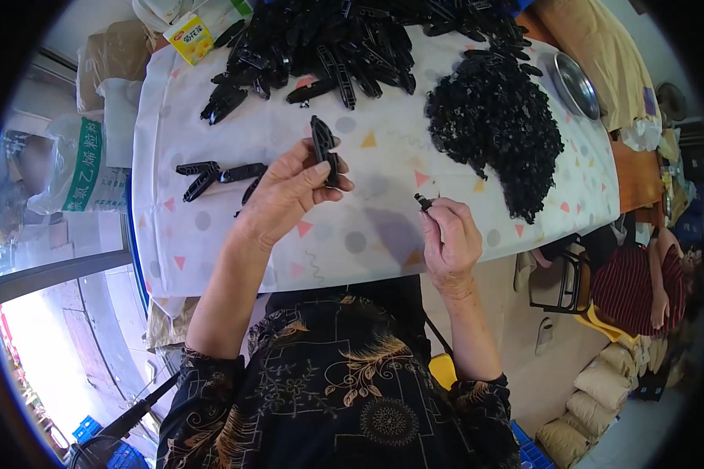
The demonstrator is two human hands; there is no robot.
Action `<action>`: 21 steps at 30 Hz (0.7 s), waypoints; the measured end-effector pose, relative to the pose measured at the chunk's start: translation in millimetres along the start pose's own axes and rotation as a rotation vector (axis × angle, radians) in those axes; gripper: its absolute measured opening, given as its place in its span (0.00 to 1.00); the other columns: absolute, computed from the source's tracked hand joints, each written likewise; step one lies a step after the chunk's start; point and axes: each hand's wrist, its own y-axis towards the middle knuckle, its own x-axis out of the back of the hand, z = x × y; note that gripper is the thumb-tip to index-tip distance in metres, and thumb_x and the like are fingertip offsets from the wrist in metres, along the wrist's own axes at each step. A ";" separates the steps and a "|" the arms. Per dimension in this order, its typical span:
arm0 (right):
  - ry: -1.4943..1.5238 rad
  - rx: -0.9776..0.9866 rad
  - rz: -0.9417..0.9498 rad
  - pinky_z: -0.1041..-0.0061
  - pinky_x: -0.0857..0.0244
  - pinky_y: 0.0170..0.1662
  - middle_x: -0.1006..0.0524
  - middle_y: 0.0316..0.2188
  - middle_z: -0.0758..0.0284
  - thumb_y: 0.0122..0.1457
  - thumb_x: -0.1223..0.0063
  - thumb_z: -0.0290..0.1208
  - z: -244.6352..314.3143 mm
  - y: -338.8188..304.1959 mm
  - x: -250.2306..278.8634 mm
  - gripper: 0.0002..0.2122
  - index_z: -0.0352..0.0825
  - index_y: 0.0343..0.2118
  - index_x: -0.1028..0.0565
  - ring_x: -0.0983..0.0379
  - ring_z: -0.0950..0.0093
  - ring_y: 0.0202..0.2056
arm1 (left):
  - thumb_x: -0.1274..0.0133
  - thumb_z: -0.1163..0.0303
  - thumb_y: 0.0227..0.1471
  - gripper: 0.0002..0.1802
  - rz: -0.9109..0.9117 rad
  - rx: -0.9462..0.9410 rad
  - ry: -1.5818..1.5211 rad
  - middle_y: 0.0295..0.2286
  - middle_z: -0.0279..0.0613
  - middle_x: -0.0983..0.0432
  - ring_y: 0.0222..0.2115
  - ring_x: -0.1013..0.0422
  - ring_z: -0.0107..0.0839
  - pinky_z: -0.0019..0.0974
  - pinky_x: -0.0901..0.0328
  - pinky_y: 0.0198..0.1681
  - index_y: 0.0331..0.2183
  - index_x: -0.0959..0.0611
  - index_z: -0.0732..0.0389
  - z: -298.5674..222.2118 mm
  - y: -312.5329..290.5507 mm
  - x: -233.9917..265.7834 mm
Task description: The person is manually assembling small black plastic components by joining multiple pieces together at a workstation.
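My left hand (pixel 293 184) grips a long black plastic shell (pixel 324 148), pointed at its upper end and held upright above the table. Between the thumb and fingers of my right hand (pixel 450 234) is a small black plastic piece (pixel 422 202), apart from the shell. Left of my left hand, a few black shells (pixel 201 180) lie on the cloth, one partly hidden by that hand. A large heap of similar black shells (pixel 321 51) covers the far side. To the right spreads a pile of small black parts (pixel 493 125).
A white patterned cloth (pixel 360 234) covers the table. At its far right stands a round metal dish (pixel 576 86); a yellow box (pixel 189 39) is at the far left. Another person in a striped top (pixel 630 285) sits at right, near stacked sacks (pixel 594 406).
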 end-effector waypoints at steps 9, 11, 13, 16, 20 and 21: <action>-0.038 -0.065 -0.074 0.77 0.31 0.33 0.24 0.31 0.58 0.47 0.45 0.11 14.6 -34.3 24.6 0.10 0.29 0.33 0.27 0.26 0.68 0.30 | 0.55 0.69 0.58 0.26 0.101 0.172 0.055 0.41 0.47 0.28 0.42 0.28 0.37 0.31 0.32 0.42 0.56 0.38 0.65 46.5 -13.8 -49.2; -0.016 -0.090 -0.105 0.78 0.31 0.34 0.24 0.32 0.57 0.48 0.46 0.11 18.1 -35.5 27.1 0.10 0.29 0.33 0.27 0.26 0.68 0.30 | 0.54 0.68 0.58 0.28 0.140 0.216 0.016 0.41 0.47 0.28 0.41 0.27 0.37 0.31 0.32 0.41 0.57 0.40 0.65 50.4 -16.9 -60.0; 0.019 -0.114 -0.162 0.78 0.33 0.29 0.24 0.32 0.60 0.47 0.46 0.11 19.6 -35.7 29.0 0.09 0.29 0.33 0.26 0.27 0.70 0.28 | 0.54 0.66 0.57 0.29 0.152 0.219 -0.005 0.40 0.48 0.28 0.38 0.27 0.36 0.31 0.31 0.39 0.57 0.42 0.64 55.9 -17.1 -64.8; 0.150 -0.203 -0.105 0.77 0.32 0.37 0.24 0.33 0.59 0.50 0.49 0.10 23.8 -33.6 38.2 0.09 0.29 0.34 0.26 0.27 0.68 0.33 | 0.55 0.67 0.57 0.29 0.255 0.261 -0.111 0.40 0.51 0.28 0.33 0.27 0.34 0.28 0.31 0.33 0.57 0.42 0.67 59.5 -16.6 -66.1; 0.173 -0.127 0.013 0.75 0.34 0.39 0.23 0.33 0.62 0.48 0.48 0.11 19.5 -24.9 48.0 0.09 0.31 0.32 0.25 0.28 0.67 0.34 | 0.58 0.71 0.56 0.28 0.258 0.387 -0.105 0.38 0.56 0.27 0.27 0.27 0.32 0.25 0.33 0.25 0.56 0.41 0.71 59.9 -20.3 -70.4; 0.181 -0.075 0.054 0.74 0.34 0.39 0.23 0.33 0.64 0.46 0.46 0.12 17.4 -23.9 48.5 0.10 0.32 0.31 0.24 0.29 0.67 0.35 | 0.59 0.72 0.54 0.28 0.264 0.416 -0.087 0.37 0.58 0.27 0.25 0.27 0.32 0.24 0.34 0.22 0.55 0.41 0.72 60.4 -21.6 -71.4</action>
